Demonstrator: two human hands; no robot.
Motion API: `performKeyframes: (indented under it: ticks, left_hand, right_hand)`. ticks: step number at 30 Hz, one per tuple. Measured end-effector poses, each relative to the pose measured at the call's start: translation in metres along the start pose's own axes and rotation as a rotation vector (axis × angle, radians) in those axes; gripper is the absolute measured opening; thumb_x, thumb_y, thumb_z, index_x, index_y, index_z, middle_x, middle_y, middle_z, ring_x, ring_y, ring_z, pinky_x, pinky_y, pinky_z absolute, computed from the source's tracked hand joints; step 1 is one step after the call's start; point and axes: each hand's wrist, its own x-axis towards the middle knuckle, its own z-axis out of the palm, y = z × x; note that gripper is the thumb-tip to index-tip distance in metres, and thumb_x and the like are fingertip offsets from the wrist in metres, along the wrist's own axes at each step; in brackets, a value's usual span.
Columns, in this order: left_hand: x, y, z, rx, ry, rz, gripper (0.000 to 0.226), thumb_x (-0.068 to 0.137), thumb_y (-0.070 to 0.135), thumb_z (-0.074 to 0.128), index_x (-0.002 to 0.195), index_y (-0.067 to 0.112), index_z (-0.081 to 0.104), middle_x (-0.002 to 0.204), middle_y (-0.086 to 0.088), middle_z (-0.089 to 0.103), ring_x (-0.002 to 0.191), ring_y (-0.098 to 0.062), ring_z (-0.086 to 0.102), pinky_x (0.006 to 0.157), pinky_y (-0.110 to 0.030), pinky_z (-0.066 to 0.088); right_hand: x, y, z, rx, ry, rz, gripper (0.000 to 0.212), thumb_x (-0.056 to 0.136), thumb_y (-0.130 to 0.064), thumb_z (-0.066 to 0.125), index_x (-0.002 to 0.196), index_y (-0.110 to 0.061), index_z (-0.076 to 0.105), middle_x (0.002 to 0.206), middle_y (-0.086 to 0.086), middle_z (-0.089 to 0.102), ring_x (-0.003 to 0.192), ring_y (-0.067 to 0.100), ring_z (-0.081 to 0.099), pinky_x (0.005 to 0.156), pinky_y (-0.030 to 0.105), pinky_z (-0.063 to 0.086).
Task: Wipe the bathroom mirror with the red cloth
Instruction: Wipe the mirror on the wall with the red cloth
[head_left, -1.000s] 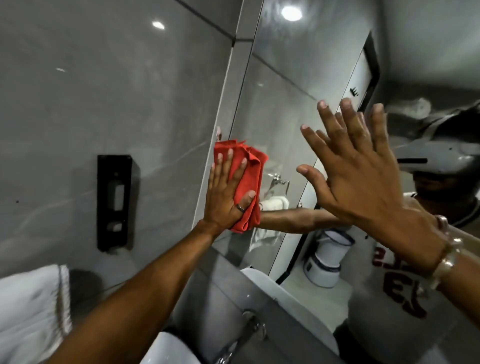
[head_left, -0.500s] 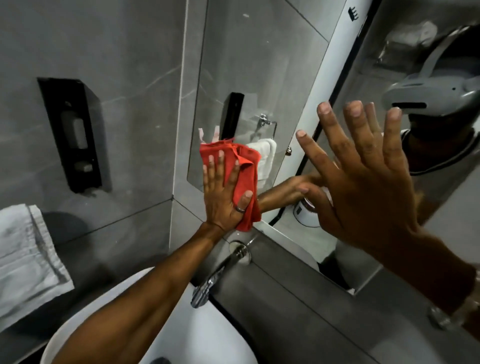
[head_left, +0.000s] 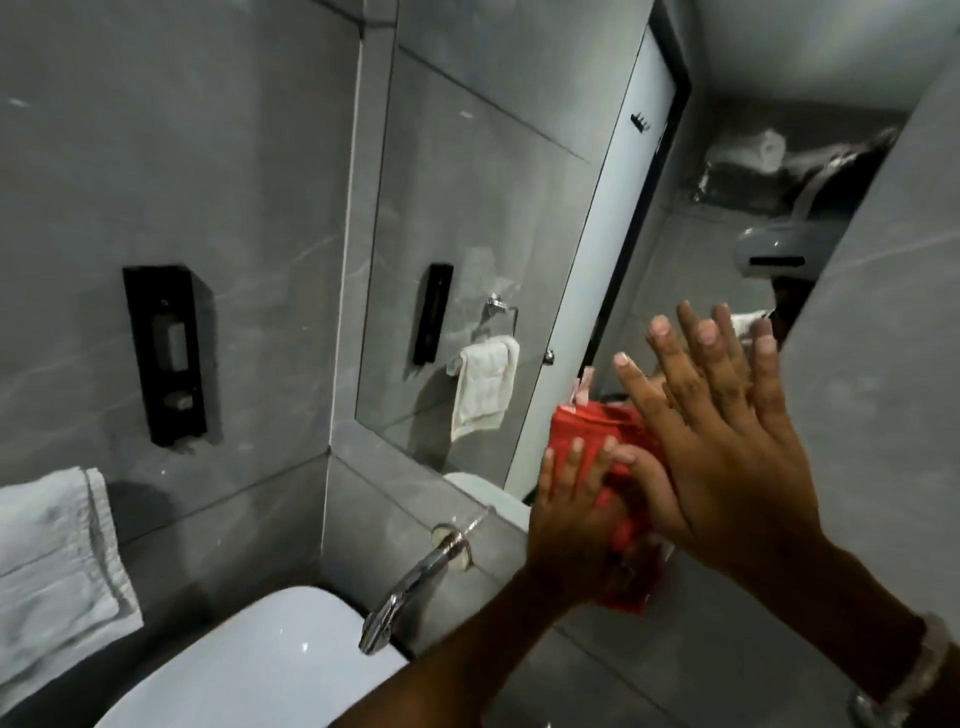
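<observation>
Since 0.5 s ago: cloth (head_left: 582, 434) and left hand (head_left: 571, 519) shifted right along the mirror (head_left: 498, 208), from near its lower-left corner to the lower edge, now partly behind the right hand (head_left: 727, 452). Left hand lies flat, fingers spread, pressing the cloth to the glass; right hand is open, fingers splayed, holding nothing, overlapping cloth in view. Faucet (head_left: 415, 587), sink (head_left: 249, 670), black dispenser (head_left: 163, 353) and white towel (head_left: 52, 571) unmoved on left.
</observation>
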Motion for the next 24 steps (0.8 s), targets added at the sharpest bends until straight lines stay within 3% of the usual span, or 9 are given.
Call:
performKeyframes:
  ticks: [3, 5, 7, 9, 12, 15, 18, 24]
  left_hand:
    - [0.036, -0.048, -0.017, 0.054, 0.021, 0.177, 0.072, 0.099, 0.065, 0.031, 0.162, 0.031, 0.02, 0.174, -0.001, 0.003, 0.161, -0.03, 0.005, 0.128, -0.056, 0.01]
    - [0.08, -0.089, -0.04, 0.102, 0.033, 0.204, 0.076, 0.099, 0.067, 0.031, 0.163, 0.033, 0.007, 0.174, -0.003, 0.0, 0.161, -0.034, 0.003, 0.129, -0.056, 0.002]
    - [0.13, -0.132, -0.065, 0.12, 0.046, 0.111, 0.076, 0.099, 0.069, 0.027, 0.163, 0.037, 0.002, 0.173, -0.003, 0.003, 0.161, -0.034, 0.002, 0.129, -0.056, 0.003]
    - [0.171, -0.157, -0.087, 0.073, 0.087, -0.093, 0.075, 0.099, 0.068, 0.026, 0.163, 0.037, 0.002, 0.173, -0.002, 0.001, 0.161, -0.027, -0.003, 0.13, -0.054, 0.001]
    - [0.203, -0.158, -0.096, -0.042, 0.179, -0.378, 0.078, 0.099, 0.07, 0.02, 0.164, 0.029, 0.007, 0.174, -0.001, -0.001, 0.161, -0.024, -0.007, 0.129, -0.057, -0.005]
    - [0.214, -0.132, -0.09, -0.038, 0.213, -0.455, 0.087, 0.095, 0.077, 0.005, 0.164, 0.024, 0.008, 0.174, -0.006, 0.001, 0.16, -0.023, -0.008, 0.128, -0.062, 0.003]
    - [0.227, -0.085, -0.082, 0.03, 0.17, -0.364, 0.085, 0.094, 0.075, 0.0, 0.162, 0.025, -0.002, 0.174, -0.01, -0.003, 0.16, -0.029, -0.008, 0.128, -0.062, 0.003]
    - [0.283, 0.044, -0.076, 0.089, 0.19, 0.028, 0.079, 0.101, 0.067, 0.018, 0.164, 0.019, 0.012, 0.173, -0.015, 0.002, 0.161, -0.035, -0.003, 0.129, -0.059, 0.0]
  right_hand:
    - [0.013, 0.012, 0.0, -0.018, 0.009, 0.003, 0.071, 0.104, -0.059, 0.027, 0.159, -0.015, 0.038, 0.171, 0.019, 0.023, 0.161, 0.04, 0.014, 0.131, 0.057, -0.003]
    - [0.023, 0.018, 0.0, -0.025, 0.018, 0.007, 0.071, 0.105, -0.058, 0.023, 0.16, -0.015, 0.038, 0.172, 0.018, 0.022, 0.161, 0.04, 0.016, 0.131, 0.057, -0.003]
    - [0.031, 0.022, 0.002, -0.039, 0.011, 0.015, 0.072, 0.104, -0.059, 0.022, 0.16, -0.017, 0.039, 0.172, 0.017, 0.02, 0.161, 0.039, 0.016, 0.131, 0.057, -0.002]
    - [0.039, 0.029, 0.0, -0.031, 0.012, 0.042, 0.072, 0.104, -0.061, 0.023, 0.16, -0.019, 0.038, 0.173, 0.016, 0.019, 0.161, 0.039, 0.015, 0.131, 0.057, -0.004]
    - [0.045, 0.043, -0.008, -0.036, 0.012, 0.1, 0.073, 0.103, -0.061, 0.022, 0.161, -0.02, 0.033, 0.173, 0.015, 0.016, 0.161, 0.039, 0.012, 0.129, 0.059, -0.003]
    - [0.03, 0.057, -0.016, -0.038, 0.007, 0.159, 0.072, 0.103, -0.06, 0.023, 0.163, -0.02, 0.028, 0.174, 0.014, 0.014, 0.162, 0.036, 0.008, 0.128, 0.064, 0.004]
    - [0.007, 0.062, -0.02, -0.034, -0.028, 0.185, 0.071, 0.104, -0.06, 0.019, 0.163, -0.021, 0.024, 0.175, 0.014, 0.013, 0.163, 0.033, 0.005, 0.126, 0.065, 0.008]
    - [-0.023, 0.083, -0.041, -0.094, -0.043, 0.217, 0.071, 0.105, -0.057, 0.017, 0.163, -0.018, 0.032, 0.174, 0.013, 0.018, 0.163, 0.032, 0.008, 0.129, 0.06, 0.006]
